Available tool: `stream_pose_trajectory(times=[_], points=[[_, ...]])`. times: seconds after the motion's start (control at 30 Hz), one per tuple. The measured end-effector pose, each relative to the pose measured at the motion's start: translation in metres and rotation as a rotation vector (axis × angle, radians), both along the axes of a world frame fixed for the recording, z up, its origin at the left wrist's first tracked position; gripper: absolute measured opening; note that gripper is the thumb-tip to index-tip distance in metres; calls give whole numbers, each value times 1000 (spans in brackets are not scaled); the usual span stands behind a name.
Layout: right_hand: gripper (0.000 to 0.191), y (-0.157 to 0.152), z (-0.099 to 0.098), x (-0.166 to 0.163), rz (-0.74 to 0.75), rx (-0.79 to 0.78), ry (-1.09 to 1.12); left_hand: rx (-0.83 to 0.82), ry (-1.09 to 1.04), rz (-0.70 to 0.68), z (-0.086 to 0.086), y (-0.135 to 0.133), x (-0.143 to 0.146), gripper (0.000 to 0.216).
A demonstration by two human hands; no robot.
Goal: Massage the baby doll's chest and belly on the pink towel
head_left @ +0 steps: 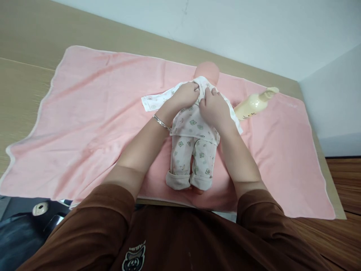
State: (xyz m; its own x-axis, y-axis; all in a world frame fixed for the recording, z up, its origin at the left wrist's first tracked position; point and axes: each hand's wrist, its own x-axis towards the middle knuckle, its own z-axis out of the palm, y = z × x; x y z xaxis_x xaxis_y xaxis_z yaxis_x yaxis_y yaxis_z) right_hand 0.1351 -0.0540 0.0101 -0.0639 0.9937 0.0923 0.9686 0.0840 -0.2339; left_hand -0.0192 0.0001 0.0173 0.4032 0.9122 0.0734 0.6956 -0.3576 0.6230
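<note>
A baby doll (207,70) lies on its back on a pink towel (98,124), its head toward the wall. It wears a white printed top (194,126) and matching trousers (191,158) with rolled cuffs. My left hand (184,96) is closed on the top's fabric at the doll's chest, near the collar. My right hand (214,107) pinches the same top on the other side, right beside the left hand. An empty sleeve (153,101) of the top lies spread out to the left. A silver bangle (161,122) sits on my left wrist.
A cream pump bottle (254,104) lies on its side on the towel, right of the doll. The towel covers a light wooden table (25,75) set against a white wall. Dark bags sit on the floor at lower left; wooden flooring shows at right.
</note>
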Motion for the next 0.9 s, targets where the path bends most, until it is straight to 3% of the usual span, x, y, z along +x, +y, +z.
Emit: stream_pose_trajectory(times=[0.2,0.33,0.57,0.9], points=[[56,26,-15,13,-201,50,62,39,4,-12,-14,3,9,52],[55,34,-23,19,-157,108,74,97,-9,140,-24,-1,22,56],[57,41,-33,25,-138,149,114,122,-87,220,-36,-1,26,52],[70,47,-32,37,-40,81,113,45,-150,337,-33,-6,33,54]])
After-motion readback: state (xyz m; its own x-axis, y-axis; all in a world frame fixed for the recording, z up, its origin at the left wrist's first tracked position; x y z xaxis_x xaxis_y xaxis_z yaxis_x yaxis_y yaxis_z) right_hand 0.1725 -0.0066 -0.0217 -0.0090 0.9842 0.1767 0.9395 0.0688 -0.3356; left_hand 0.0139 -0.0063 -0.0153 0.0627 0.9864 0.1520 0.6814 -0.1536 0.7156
